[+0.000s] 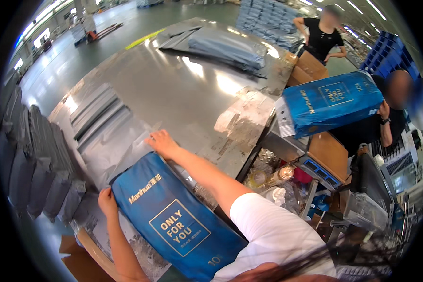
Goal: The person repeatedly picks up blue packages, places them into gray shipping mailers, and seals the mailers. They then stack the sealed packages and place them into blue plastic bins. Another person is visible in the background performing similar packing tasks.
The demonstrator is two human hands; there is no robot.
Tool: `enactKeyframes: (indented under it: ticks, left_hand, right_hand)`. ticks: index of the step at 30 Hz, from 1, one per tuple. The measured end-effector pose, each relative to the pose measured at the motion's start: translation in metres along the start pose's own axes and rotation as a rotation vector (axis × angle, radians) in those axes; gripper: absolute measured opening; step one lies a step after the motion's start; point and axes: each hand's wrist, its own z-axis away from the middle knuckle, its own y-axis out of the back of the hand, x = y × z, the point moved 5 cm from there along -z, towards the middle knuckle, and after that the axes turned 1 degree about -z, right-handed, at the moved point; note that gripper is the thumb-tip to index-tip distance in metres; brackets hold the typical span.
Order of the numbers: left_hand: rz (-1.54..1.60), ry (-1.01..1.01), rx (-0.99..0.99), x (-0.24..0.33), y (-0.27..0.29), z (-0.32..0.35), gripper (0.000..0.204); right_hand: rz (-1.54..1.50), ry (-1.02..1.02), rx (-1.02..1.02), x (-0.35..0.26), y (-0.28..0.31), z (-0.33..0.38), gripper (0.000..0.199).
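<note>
A large blue package (174, 211) with gold lettering lies lengthwise in front of me, its near end against my body. Beyond its far end, a grey plastic mailing bag (110, 162) is spread on the metal table. My left hand (108, 203) is closed at the package's far left corner, on the edge of the bag; its fingertips are partly hidden. At the far right corner, my right hand (163, 144) pinches the bag's thin edge. The bag's mouth stretches between both hands, close to the package's end.
More grey bags (225, 44) lie on the far side of the table (174, 94). Stacked grey parcels (42, 160) stand at the left. At right, a co-worker holds another blue package (331, 103) above a scale (319, 172); a bin of scraps (277, 181) sits beside my right arm.
</note>
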Motion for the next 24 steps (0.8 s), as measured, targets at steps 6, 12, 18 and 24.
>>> enactKeyframes:
  ticks: [6, 12, 18, 24]
  left_hand:
    - [0.001, 0.090, 0.120, 0.000, 0.014, 0.010, 0.010]
    - [0.122, 0.133, 0.042, -0.008, 0.006, 0.005, 0.010]
    - [0.053, -0.147, 0.187, 0.038, 0.042, 0.023, 0.007]
    - [0.226, 0.274, -0.085, 0.000, -0.007, 0.048, 0.010]
  right_hand:
    - [-0.152, -0.181, -0.228, -0.001, -0.022, 0.010, 0.009]
    - [-0.018, -0.107, -0.091, -0.005, -0.040, 0.004, 0.014]
    - [-0.352, -0.478, -0.224, -0.001, -0.019, 0.006, 0.011]
    - [-0.424, -0.600, -0.323, -0.010, -0.016, 0.084, 0.010]
